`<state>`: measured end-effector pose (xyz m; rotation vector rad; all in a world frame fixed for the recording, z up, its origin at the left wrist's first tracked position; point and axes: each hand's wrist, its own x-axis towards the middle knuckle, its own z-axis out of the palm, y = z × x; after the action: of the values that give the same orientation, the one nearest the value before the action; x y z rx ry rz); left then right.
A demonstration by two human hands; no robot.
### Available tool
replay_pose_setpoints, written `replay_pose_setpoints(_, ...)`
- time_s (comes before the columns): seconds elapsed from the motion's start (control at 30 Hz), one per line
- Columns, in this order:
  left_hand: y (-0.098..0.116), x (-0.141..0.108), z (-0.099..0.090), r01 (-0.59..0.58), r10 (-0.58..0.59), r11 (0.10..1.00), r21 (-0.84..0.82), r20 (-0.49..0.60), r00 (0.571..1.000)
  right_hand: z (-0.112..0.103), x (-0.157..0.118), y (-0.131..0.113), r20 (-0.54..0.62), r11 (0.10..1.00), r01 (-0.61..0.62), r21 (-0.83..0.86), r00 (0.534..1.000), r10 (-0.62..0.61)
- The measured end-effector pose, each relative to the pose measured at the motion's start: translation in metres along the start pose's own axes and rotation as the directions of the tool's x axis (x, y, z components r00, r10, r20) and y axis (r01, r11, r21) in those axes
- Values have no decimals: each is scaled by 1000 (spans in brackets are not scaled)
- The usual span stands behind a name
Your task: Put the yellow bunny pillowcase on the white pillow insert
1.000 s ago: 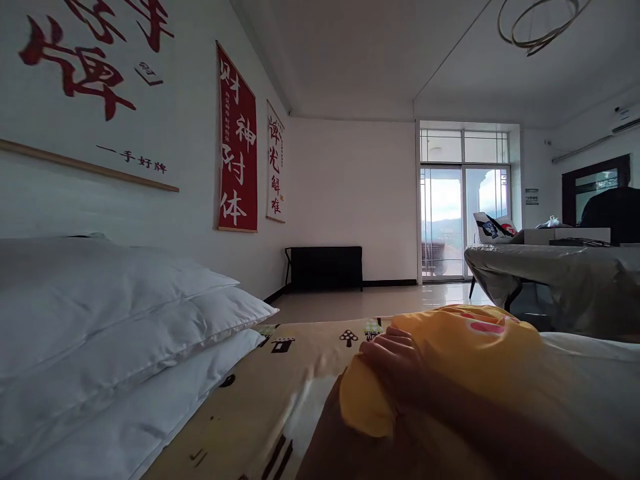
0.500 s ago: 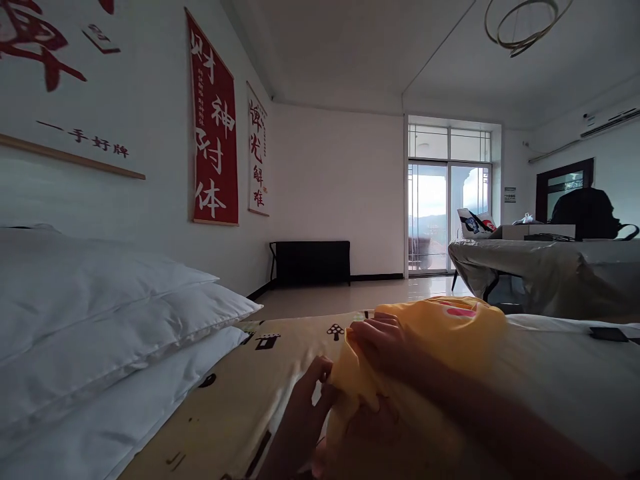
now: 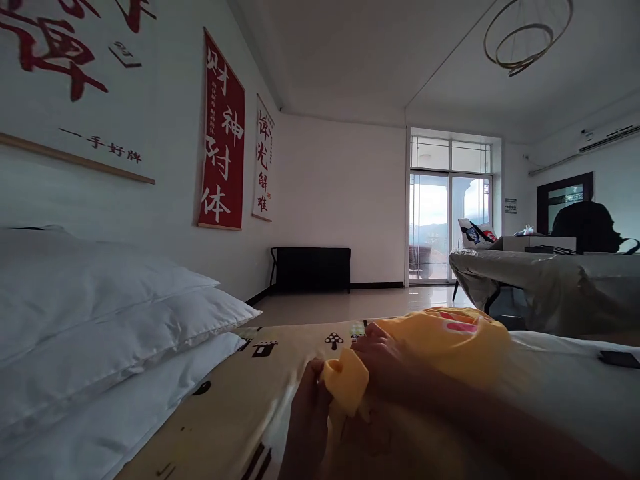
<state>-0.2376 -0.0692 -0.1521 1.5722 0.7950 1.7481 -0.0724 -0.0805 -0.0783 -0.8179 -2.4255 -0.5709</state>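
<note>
A yellow pillowcase (image 3: 450,340) with a pink patch lies bunched on the bed, up against a white padded surface (image 3: 560,373). My left hand (image 3: 307,407) pinches a loose, folded-up corner of it between thumb and fingers. Just right of that corner, my right hand (image 3: 383,360) is closed on the yellow cloth, its fingertips partly hidden. My right forearm crosses over the cloth from the lower right. Beneath both hands spreads a beige sheet (image 3: 220,420) with dark printed figures.
White pillows (image 3: 140,320) are stacked at the left. A dark flat object (image 3: 619,359) lies on the white surface at the right. Beyond the bed stand a low black panel (image 3: 313,269) by the wall and a plastic-covered table (image 3: 540,270) with boxes and a black bag.
The pillowcase corner at my left hand has been lifted and now stands folded up between my hands. My right hand has shifted slightly right. The view has tilted up a little.
</note>
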Motion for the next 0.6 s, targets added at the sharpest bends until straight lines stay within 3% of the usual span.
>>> replay_pose_setpoints(0.13,12,-4,1,9,-9,1000,11,-9,1000,6,-1,10,-159,988,-127,90,977,140)
replay_pose_setpoints(0.23,18,-9,16,2,-5,1000,25,121,993,2,0,20,-184,949,-281,144,935,304)
replay_pose_setpoints(0.3,17,-15,31,18,-16,1000,-9,189,982,-1,1,24,-206,934,-327,144,913,351)
replay_pose_setpoints(0.47,-11,-23,49,174,-178,977,123,25,984,-4,6,20,-365,970,-239,41,900,237)
replay_pose_setpoints(0.6,-38,-19,41,130,-140,984,123,71,988,-1,9,2,-404,991,-131,-26,908,109)
